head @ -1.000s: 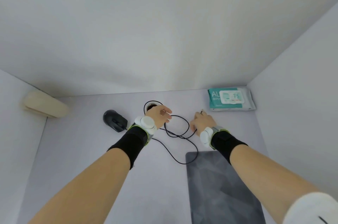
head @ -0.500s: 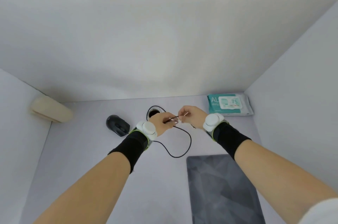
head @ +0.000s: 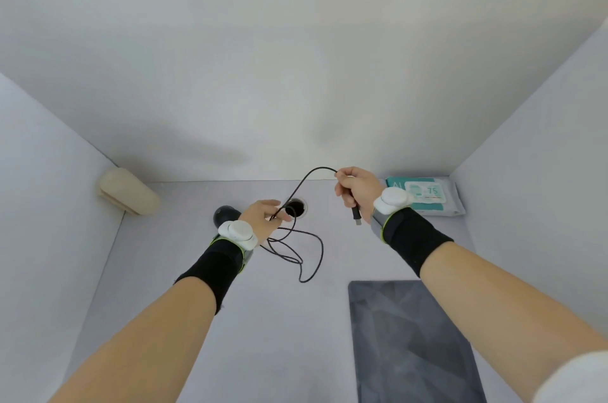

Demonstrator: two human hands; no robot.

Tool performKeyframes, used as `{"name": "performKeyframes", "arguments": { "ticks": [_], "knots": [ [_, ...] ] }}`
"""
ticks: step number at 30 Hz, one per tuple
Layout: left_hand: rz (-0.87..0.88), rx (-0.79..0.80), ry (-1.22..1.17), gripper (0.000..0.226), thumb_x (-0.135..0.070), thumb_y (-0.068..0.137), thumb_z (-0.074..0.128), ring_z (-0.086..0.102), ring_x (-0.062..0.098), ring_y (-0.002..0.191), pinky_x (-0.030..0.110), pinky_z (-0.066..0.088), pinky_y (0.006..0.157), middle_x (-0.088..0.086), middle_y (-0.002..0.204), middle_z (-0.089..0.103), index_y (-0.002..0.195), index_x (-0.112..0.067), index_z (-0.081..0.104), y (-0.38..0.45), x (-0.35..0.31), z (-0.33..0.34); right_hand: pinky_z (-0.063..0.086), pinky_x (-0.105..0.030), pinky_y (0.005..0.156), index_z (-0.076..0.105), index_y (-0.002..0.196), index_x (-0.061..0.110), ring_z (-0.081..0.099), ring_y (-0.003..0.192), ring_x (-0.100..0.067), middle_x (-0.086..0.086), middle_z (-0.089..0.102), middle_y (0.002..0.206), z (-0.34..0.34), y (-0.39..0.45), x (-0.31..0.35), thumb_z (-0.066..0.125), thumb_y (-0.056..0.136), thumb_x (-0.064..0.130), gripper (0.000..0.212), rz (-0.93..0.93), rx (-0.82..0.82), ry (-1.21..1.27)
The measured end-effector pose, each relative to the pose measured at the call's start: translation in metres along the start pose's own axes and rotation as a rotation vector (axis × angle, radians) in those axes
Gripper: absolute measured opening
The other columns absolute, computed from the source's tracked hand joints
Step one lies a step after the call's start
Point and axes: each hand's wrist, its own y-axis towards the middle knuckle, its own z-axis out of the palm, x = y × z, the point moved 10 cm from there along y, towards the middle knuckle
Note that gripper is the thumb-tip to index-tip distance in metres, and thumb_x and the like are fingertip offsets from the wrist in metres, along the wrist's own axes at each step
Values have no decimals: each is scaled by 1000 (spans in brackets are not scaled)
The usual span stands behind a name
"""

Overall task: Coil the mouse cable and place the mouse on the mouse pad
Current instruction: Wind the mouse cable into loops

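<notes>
White-walled booth, pale surface (head: 164, 320). From left: mouse (head: 223, 215) sits far side, half hidden behind my left hand (head: 261, 220), which pinches gathered loops of cable (head: 296, 254); slack droops onto the surface. Right hand (head: 357, 188) is raised, fisted around the cable near its plug (head: 356, 217). Cable looks light and floppy, I'd grip near the loops. Mouse pad (head: 411, 343) is bare, near right.

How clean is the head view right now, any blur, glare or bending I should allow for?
Head view: soft, even light, no glare; faint shadows on the back wall. Wide-angle bending stretches both forearms at the bottom edge. The cable, plug and both hands stay sharp; the mouse is half hidden behind the left hand.
</notes>
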Motion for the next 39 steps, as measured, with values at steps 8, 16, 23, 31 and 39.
{"name": "performKeyframes", "arguments": {
  "ticks": [8, 16, 23, 31, 39],
  "knots": [
    [12, 75, -358, 28, -31, 104, 41, 73, 13, 100, 26, 57, 83, 1, 96, 80, 97, -29, 69, -16, -20, 0, 22, -19, 37, 61, 98, 5, 33, 35, -9, -10, 57, 70, 55, -25, 0, 36, 105, 20, 30, 82, 145, -73],
    [101, 109, -297, 26, -42, 95, 57, 70, -2, 77, 7, 44, 77, -13, 74, 77, 80, -36, 78, -34, -42, -13, 20, -22, 42, 64, 103, 11, 32, 47, -11, -4, 54, 75, 99, -46, 7, 50, 96, 51, 43, 38, 316, -135],
    [110, 212, -335, 33, -41, 98, 52, 77, 28, 69, 27, 61, 65, 6, 68, 75, 90, -15, 71, -42, -47, -6, 17, -23, 42, 69, 92, 13, 29, 49, -14, -4, 49, 61, 121, -62, 23, 63, 94, 23, 12, -50, 422, -206],
    [90, 221, -49, 22, -37, 93, 62, 68, 10, 66, 26, 57, 80, -3, 67, 73, 78, -23, 70, -48, -16, -11, 46, -35, 61, 45, 73, 11, 45, 48, -21, -4, 39, 54, 76, -43, 43, 35, 105, 10, 34, 12, 66, 471],
    [49, 49, 134, 15, -24, 92, 66, 62, -9, 48, -2, 40, 50, -11, 64, 67, 83, -12, 66, -49, -4, -41, 42, -24, 41, 51, 87, 7, 49, 47, -17, -11, 54, 69, 41, -37, 33, 35, 103, 1, 23, 44, -36, 18]
  ]
}}
